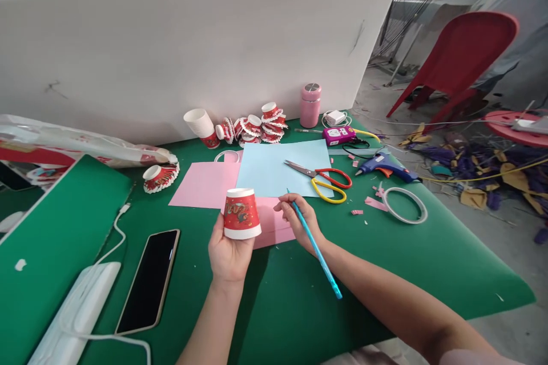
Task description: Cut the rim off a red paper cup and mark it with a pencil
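Note:
My left hand (231,251) grips a red paper cup (242,214) with a printed pattern, held upside down with its white rim at the bottom. To its right, my right hand (299,221) has its fingers closed around a blue pencil (317,251); the tip points up and away, while the other end slants down toward me. Under and behind the hands lie pink paper sheets (201,183) and a light blue sheet (265,168). Scissors (319,173) with one red and one yellow handle rest partly on the blue sheet, blades apart.
A phone (149,279) and a white power strip (77,313) lie at left. Along the back stand stacked cups (201,125), cut-up red cups (252,125) and a pink bottle (310,105). A blue glue gun (389,167) and a tape roll (405,205) lie at right.

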`<state>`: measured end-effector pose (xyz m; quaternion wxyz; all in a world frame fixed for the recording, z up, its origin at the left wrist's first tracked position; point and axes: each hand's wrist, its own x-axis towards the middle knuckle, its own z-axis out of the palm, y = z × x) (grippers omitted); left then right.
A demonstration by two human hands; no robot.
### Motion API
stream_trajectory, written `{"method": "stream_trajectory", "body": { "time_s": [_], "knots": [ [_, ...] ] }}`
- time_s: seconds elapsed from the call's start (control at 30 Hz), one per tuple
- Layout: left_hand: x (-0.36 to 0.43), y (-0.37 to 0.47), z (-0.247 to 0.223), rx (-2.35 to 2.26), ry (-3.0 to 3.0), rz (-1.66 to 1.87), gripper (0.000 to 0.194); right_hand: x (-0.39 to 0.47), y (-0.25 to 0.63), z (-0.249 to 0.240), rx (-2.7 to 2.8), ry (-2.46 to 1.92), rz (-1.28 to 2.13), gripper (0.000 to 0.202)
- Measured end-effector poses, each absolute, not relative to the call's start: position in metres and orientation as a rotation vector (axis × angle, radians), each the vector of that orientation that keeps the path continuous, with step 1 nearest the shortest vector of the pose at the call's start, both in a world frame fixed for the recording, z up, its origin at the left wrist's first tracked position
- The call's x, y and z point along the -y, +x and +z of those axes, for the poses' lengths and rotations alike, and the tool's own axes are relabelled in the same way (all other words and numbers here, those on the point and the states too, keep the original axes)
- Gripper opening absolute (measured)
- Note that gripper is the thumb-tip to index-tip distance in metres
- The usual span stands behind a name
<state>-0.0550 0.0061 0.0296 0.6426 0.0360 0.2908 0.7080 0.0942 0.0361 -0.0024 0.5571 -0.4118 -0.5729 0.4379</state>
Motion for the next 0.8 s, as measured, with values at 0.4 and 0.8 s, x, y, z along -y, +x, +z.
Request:
{"method": "stream_trajectory", "body": {
  "time_s": [0.4,0.8],
  "knots": [
    [0.016,-0.068,0.047,-0.198,0.267,1.617,0.041,-0.032,0.094,-0.004,1.403,-0.961,1.059,0.013],
    [0.007,-0.053,0.048,-0.494,0.17,1.72,0.042,-0.034,0.093,-0.005,1.362,-0.946,1.118,0.013]
  ]
}}
